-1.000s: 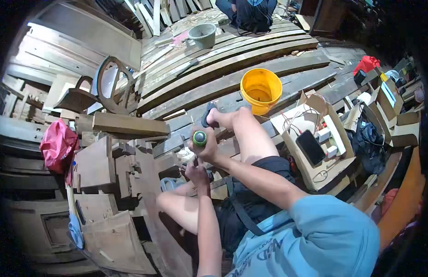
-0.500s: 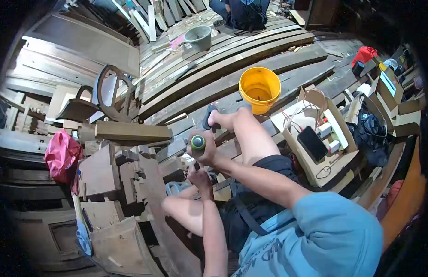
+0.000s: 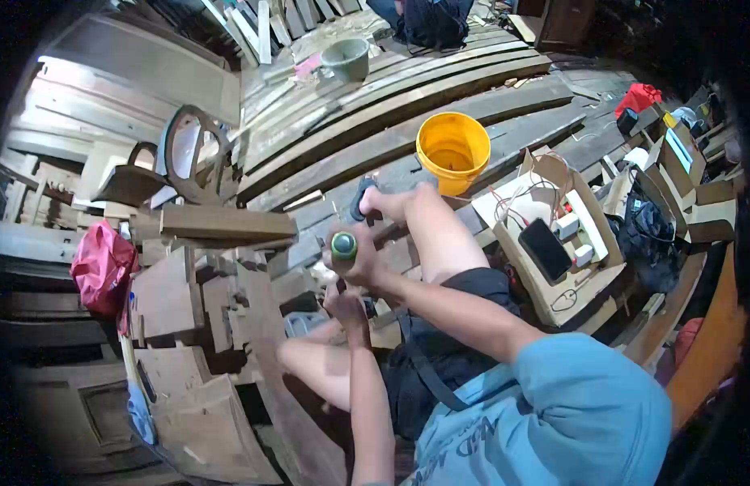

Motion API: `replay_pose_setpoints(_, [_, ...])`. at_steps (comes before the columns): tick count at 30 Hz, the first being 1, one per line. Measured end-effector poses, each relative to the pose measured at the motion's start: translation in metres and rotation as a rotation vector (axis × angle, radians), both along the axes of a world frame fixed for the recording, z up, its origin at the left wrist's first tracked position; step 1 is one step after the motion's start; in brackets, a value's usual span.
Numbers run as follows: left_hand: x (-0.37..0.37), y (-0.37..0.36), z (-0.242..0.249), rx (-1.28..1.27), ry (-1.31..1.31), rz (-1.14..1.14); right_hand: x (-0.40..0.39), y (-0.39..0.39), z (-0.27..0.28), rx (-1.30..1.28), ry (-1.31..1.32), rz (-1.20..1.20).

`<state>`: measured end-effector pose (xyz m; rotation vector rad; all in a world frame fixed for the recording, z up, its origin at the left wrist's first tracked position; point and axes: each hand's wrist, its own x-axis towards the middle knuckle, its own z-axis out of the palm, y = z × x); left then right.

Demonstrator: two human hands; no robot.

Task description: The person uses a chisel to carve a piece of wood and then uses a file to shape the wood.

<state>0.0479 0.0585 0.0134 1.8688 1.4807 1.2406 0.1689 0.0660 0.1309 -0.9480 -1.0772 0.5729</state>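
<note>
My right hand (image 3: 360,261) is closed around a green and black tool (image 3: 343,246), whose round end faces up toward the camera. Just below it, my left hand (image 3: 345,303) is closed on a thin dark part that runs down from the tool; its lower end is hidden. Both hands are over the gap between my bent legs. A wooden beam (image 3: 229,223) lies to the left of the hands.
A yellow bucket (image 3: 453,154) stands ahead. On the right is a cardboard box (image 3: 545,300) with a phone and wires. Wooden panels and a pink bag (image 3: 102,267) are at left. A grey bucket (image 3: 346,60) and a person (image 3: 431,20) are farther off.
The view has shifted slightly, so most things sit a little further left. Both hands keep their hold and almost the same pose.
</note>
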Motion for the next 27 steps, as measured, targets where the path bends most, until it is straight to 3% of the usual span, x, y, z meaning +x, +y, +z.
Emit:
replay_pose_setpoints(1, [0.0, -0.004, 0.002, 0.055, 0.035, 0.04, -0.002, -0.002, 0.002, 0.016, -0.009, 0.006])
replay_pose_setpoints(2, [-0.001, -0.006, 0.008, -0.103, -0.077, 0.022, -0.002, 0.001, 0.002, 0.081, -0.048, -0.037])
replay_pose_setpoints(3, [0.004, -0.007, 0.018, -0.092, -0.086, 0.022, -0.001, 0.005, -0.002, 0.093, -0.057, -0.036])
replay_pose_setpoints(7, [0.0, -0.011, 0.013, -0.062, 0.037, 0.048, -0.009, 0.005, -0.02, 0.011, 0.004, 0.023])
replay_pose_setpoints(9, [-0.004, -0.009, 0.007, -0.029, 0.0, -0.045, -0.013, 0.017, -0.051, 0.064, -0.135, -0.174])
replay_pose_setpoints(10, [-0.001, -0.006, 0.008, -0.041, -0.009, -0.006, -0.013, 0.014, -0.032, 0.094, -0.117, -0.218])
replay_pose_setpoints(11, [0.002, -0.003, 0.009, -0.028, -0.017, -0.009, -0.004, 0.007, -0.015, 0.048, -0.045, -0.021])
replay_pose_setpoints(13, [0.001, -0.008, 0.014, -0.091, 0.042, 0.011, -0.001, 0.002, -0.004, 0.053, -0.045, -0.013])
replay_pose_setpoints(17, [0.006, -0.014, 0.029, -0.033, -0.08, -0.072, -0.005, 0.007, -0.032, -0.057, -0.088, -0.02])
replay_pose_setpoints(18, [-0.005, -0.005, -0.004, 0.013, -0.062, -0.05, -0.007, 0.005, -0.03, -0.07, -0.077, 0.025])
replay_pose_setpoints(19, [-0.001, -0.005, 0.0, -0.008, -0.123, -0.032, -0.008, 0.002, -0.026, -0.091, -0.063, 0.071])
replay_pose_setpoints(25, [0.007, -0.009, 0.029, -0.06, -0.044, 0.079, 0.002, 0.004, -0.023, -0.066, 0.021, -0.043])
replay_pose_setpoints(27, [0.004, -0.008, 0.027, 0.091, 0.02, 0.045, 0.005, 0.004, -0.019, -0.11, 0.089, -0.06])
